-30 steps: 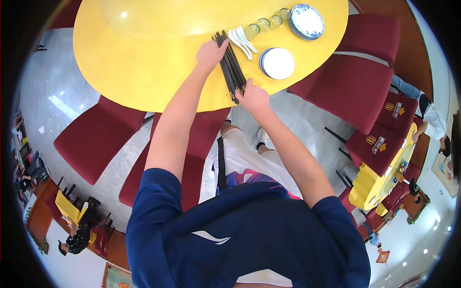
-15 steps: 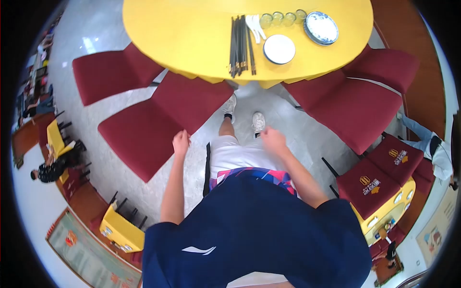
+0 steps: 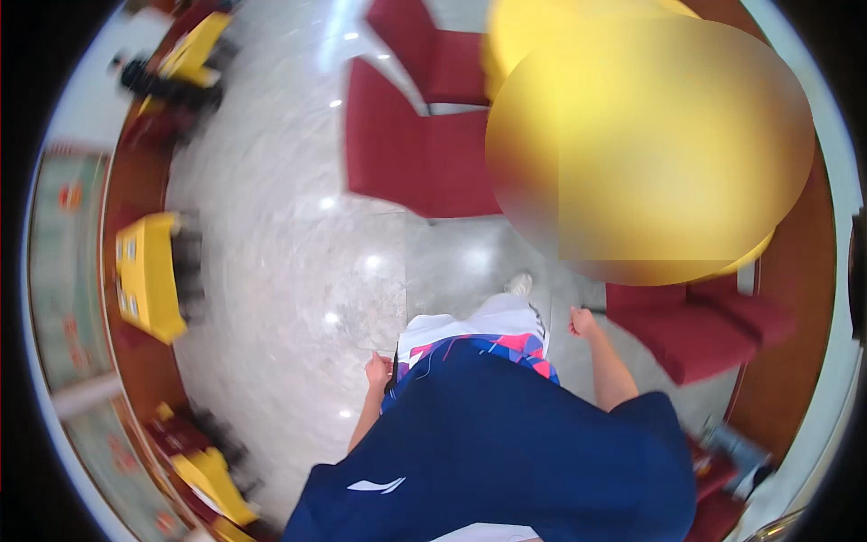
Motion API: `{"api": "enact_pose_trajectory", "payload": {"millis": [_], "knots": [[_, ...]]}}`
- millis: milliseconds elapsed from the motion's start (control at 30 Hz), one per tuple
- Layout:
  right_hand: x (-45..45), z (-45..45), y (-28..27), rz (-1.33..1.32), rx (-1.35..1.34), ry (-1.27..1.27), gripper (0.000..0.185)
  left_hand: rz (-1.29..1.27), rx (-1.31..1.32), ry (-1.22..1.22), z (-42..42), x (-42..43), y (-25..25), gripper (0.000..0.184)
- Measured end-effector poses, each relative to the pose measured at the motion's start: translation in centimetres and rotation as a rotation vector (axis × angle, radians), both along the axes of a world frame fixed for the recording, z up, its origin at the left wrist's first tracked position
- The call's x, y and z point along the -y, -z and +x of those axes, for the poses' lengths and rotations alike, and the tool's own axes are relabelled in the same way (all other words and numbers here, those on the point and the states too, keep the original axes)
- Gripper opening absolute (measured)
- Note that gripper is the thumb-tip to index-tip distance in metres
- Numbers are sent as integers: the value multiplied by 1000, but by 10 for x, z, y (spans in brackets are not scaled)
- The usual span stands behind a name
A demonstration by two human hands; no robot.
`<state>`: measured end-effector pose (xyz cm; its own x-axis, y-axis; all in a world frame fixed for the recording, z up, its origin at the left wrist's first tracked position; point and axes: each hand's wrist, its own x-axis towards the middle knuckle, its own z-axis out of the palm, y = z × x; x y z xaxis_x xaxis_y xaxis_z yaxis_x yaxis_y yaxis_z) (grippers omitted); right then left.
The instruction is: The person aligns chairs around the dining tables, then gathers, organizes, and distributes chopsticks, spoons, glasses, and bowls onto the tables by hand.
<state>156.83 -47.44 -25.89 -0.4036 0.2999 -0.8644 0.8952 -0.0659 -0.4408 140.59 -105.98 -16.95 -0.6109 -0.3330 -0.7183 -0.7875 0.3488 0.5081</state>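
At my left side, my left hand (image 3: 377, 369) hangs with its fingers curled in, beside my white shorts (image 3: 442, 327) and a dark strap or edge at the hip. Nothing shows in it. My right hand (image 3: 582, 322) is held out to the right of the shorts, fingers closed with no object visible. A dark red chair (image 3: 682, 339) stands nearest to it, a little apart. Ahead and to the right is a round table with a yellow cloth (image 3: 519, 23). A large blurred oval hides most of it, so whatever lies on top cannot be seen.
Two dark red chairs (image 3: 397, 144) stand at the table's left side. Shiny grey floor (image 3: 280, 244) stretches to the left. Farther left are yellow-covered tables (image 3: 149, 280) along a brown wall base, and a person in dark clothes (image 3: 172, 86).
My view and body have turned left, so the table has shifted to the right. My hands have moved apart and down to my sides. The tableware seen earlier is now hidden by blur.
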Motion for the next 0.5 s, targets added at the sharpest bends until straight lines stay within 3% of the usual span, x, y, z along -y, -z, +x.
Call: {"api": "enact_pose_trajectory", "payload": {"millis": [67, 100, 200, 233, 267, 333, 400, 467, 500], "knots": [[8, -49, -7, 193, -126, -414, 50, 150, -30, -34, 10, 29, 17, 58], [34, -81, -32, 179, -56, -299, 45, 111, -55, 50, 13, 48, 19, 50], [106, -151, -12, 72, -158, 17, 28, -64, -370, 102, 29, 115, 44, 36], [140, -180, -21, 86, -138, -108, 25, 12, -225, 27, 28, 144, 37, 34], [174, -206, -27, 106, -122, -215, 23, 12, -259, -44, 29, 166, 39, 34], [252, -251, -13, 30, -176, -383, 18, 318, -32, -269, 33, 217, 44, 33], [343, -286, -48, -16, -137, -604, 17, 419, -37, -358, 47, 253, 79, 30], [416, -305, -71, 2, -118, -671, 20, 576, 49, -667, 58, 286, 83, 28], [451, -315, -78, 22, -90, -694, 23, 565, 48, -708, 56, 300, 84, 31]]}}
